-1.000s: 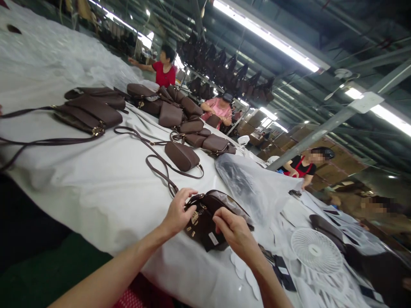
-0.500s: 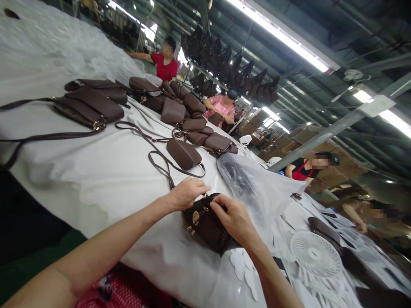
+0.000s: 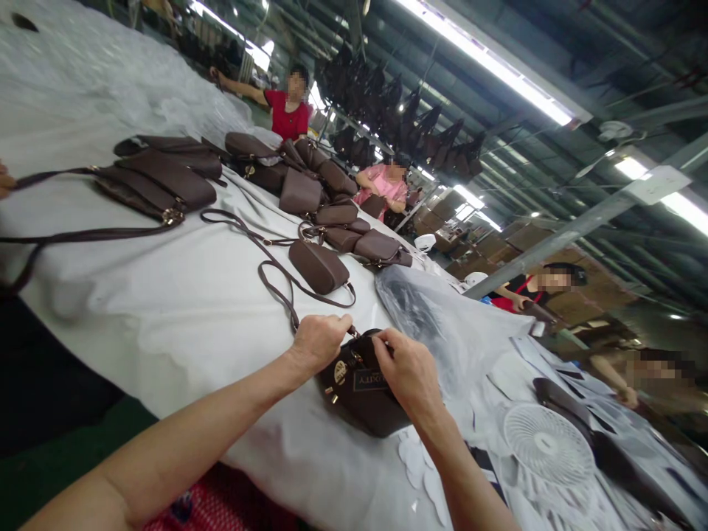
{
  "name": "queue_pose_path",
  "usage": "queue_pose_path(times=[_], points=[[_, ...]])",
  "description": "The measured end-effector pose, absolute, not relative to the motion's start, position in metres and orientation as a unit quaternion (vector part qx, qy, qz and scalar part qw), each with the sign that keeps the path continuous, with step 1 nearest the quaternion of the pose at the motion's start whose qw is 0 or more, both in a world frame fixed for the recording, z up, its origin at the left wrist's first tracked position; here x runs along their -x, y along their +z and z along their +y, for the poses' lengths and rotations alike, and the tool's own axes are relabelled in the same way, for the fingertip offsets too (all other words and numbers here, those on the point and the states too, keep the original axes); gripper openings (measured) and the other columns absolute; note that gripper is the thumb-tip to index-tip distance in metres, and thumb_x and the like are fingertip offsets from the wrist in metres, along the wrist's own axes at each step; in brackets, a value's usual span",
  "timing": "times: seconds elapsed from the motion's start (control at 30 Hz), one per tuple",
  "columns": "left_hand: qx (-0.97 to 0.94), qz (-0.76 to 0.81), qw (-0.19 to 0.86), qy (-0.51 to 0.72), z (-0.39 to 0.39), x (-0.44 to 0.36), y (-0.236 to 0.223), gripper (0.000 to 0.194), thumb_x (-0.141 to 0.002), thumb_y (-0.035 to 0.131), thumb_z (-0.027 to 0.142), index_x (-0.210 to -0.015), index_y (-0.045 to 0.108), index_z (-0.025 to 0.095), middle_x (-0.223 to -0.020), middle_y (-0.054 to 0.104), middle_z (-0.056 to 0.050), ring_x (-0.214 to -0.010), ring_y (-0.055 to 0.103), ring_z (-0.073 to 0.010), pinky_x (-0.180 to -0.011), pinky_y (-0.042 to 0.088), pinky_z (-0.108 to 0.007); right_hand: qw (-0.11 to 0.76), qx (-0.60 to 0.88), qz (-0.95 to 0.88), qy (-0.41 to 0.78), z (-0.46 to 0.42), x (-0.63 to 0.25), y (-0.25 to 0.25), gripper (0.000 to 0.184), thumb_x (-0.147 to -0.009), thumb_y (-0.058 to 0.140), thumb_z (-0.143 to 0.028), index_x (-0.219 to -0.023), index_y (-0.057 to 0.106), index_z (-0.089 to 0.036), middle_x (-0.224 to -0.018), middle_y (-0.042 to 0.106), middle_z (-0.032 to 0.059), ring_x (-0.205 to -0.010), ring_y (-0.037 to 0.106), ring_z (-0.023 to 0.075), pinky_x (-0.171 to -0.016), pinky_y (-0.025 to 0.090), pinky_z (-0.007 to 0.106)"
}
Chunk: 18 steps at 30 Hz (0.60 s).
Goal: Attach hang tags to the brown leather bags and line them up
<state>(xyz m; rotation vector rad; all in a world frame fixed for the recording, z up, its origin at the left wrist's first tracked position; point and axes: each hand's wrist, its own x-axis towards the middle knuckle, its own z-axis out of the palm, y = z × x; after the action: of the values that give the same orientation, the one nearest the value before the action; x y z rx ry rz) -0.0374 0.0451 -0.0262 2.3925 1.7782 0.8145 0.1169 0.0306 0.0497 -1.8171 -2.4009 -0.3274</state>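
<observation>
A dark brown handbag (image 3: 362, 413) rests on the white-covered table in front of me, with gold-coloured fittings and a dark lettered label (image 3: 369, 379) on its front. My left hand (image 3: 324, 341) is closed at the bag's upper left corner, gripping the strap close to its gold hardware. With fingers pinched together, my right hand (image 3: 408, 369) holds the bag's top edge at the right and covers part of it. The strap (image 3: 283, 284) runs from my left hand up towards another brown bag (image 3: 319, 267).
Several brown bags (image 3: 299, 190) lie beyond, with a larger one (image 3: 160, 181) to the left. Clear plastic (image 3: 412, 313), white paper cutouts (image 3: 417, 464) and a white fan (image 3: 547, 446) are on the right. Co-workers sit across, and another person's hand (image 3: 4, 181) shows at the left edge.
The lettered label has come into fuller view across the bag's front. My left fingers have curled in more. Another person's hand has appeared at the far left, by a strap.
</observation>
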Motion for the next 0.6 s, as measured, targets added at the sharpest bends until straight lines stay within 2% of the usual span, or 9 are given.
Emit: queue_pose_path(times=[0.2, 0.37, 0.5, 0.6], points=[[-0.728, 0.617, 0.073, 0.29, 0.041, 0.028, -0.037, 0.024, -0.09, 0.039, 0.011, -0.105, 0.055, 0.02, -0.079, 0.071, -0.006, -0.074, 0.069, -0.0256, -0.057, 0.041, -0.029, -0.012, 0.61, -0.778, -0.15, 0.028, -0.107, 0.054, 0.022, -0.095, 0.05, -0.031, -0.086, 0.068, -0.021, -0.08, 0.073, 0.0052, -0.073, 0.065, 0.0178, -0.057, 0.026, 0.028], [-0.668, 0.613, 0.184, 0.38, 0.043, 0.02, -0.051, 0.024, -0.092, 0.038, 0.014, -0.111, 0.051, 0.022, -0.075, 0.07, -0.003, -0.073, 0.069, -0.0224, -0.061, 0.042, -0.028, -0.067, 0.587, -0.788, -0.172, 0.032, -0.097, 0.056, 0.026, -0.097, 0.046, -0.028, -0.086, 0.068, -0.021, -0.087, 0.073, 0.0051, -0.075, 0.067, 0.0185, -0.054, 0.024, 0.029], [-0.603, 0.517, 0.315, 0.519, 0.048, 0.019, -0.056, 0.024, -0.088, 0.041, 0.012, -0.105, 0.052, 0.024, -0.073, 0.067, 0.002, -0.07, 0.067, -0.0168, -0.065, 0.045, -0.025, -0.099, 0.566, -0.8, -0.173, 0.038, -0.092, 0.055, 0.027, -0.097, 0.045, -0.027, -0.088, 0.07, -0.022, -0.09, 0.073, 0.0065, -0.077, 0.068, 0.0212, -0.053, 0.027, 0.029], [-0.571, 0.436, 0.384, 0.58, 0.054, 0.018, -0.06, 0.026, -0.081, 0.047, 0.009, -0.102, 0.052, 0.023, -0.071, 0.067, 0.004, -0.07, 0.067, -0.0154, -0.067, 0.047, -0.024, -0.108, 0.564, -0.801, -0.168, 0.043, -0.09, 0.053, 0.027, -0.096, 0.045, -0.027, -0.091, 0.071, -0.021, -0.091, 0.074, 0.0091, -0.078, 0.068, 0.0229, -0.054, 0.03, 0.029]])
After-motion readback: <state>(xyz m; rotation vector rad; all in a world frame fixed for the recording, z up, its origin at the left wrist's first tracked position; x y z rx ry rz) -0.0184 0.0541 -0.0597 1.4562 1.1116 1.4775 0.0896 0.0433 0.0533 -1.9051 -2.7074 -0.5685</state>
